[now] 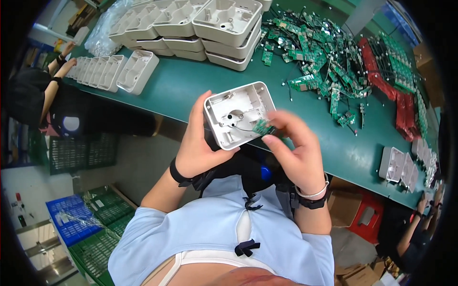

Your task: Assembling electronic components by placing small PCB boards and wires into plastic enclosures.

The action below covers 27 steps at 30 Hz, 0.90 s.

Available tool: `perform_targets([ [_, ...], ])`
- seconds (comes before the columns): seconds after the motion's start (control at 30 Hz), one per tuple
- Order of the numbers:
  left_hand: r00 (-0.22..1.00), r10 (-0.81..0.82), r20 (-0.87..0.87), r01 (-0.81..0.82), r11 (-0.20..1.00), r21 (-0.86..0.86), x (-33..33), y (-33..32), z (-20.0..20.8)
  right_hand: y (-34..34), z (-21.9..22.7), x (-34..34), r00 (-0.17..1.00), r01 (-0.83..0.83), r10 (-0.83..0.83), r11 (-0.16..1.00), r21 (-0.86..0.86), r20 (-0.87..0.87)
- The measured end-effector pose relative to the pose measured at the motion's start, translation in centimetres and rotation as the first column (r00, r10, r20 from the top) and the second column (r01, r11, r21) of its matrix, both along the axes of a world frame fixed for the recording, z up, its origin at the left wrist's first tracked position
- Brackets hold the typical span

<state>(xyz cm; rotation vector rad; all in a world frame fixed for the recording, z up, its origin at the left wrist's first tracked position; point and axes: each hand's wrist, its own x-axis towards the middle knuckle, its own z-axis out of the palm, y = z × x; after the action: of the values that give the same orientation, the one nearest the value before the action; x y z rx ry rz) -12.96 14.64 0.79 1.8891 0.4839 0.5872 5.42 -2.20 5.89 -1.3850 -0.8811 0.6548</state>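
My left hand (pixel 198 145) grips a white plastic housing (pixel 220 108) by its left side and lower edge, with the open side tilted up toward me. Inside it are moulded ribs, screw posts and dark round holes. At its lower right, my right hand (pixel 296 145) pinches a small green circuit board (pixel 262 127) between thumb and fingers. A thin dark wire runs from the board toward the holes in the housing. The right fingertips are slightly blurred and hide part of the board.
Stacked white housings (pixel 229 21) stand at the table's back, with a row of them (pixel 102 71) to the left. Loose circuit boards with wires (pixel 305 43) heap at the back right beside red bubble wrap (pixel 374 71). Other people's hands (pixel 67 64) are at the left. Plastic crates (pixel 76 219) sit lower left.
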Motion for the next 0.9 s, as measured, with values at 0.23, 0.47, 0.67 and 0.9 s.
perform_targets([
  [0.23,0.997,-0.037,0.072,0.035,0.999,0.030,-0.1,-0.7,-0.5,0.1,-1.4,-0.4,0.935,-0.138,0.123,0.990,0.021,0.332],
  [0.47,0.996,-0.052,0.071,0.055,0.997,-0.045,-0.2,-0.9,0.4,-0.6,-2.4,0.5,0.864,-0.324,0.300,0.946,-0.010,0.404],
  [0.67,0.995,-0.026,0.096,0.045,0.978,-0.202,-0.2,-0.9,0.7,-0.5,-2.6,-0.2,0.783,-0.259,0.227,0.965,-0.027,0.579],
  [0.9,0.998,-0.031,0.047,0.040,0.980,-0.195,-0.3,-0.8,0.8,0.0,-1.8,-1.2,0.818,-0.188,0.187,0.981,-0.054,0.544],
])
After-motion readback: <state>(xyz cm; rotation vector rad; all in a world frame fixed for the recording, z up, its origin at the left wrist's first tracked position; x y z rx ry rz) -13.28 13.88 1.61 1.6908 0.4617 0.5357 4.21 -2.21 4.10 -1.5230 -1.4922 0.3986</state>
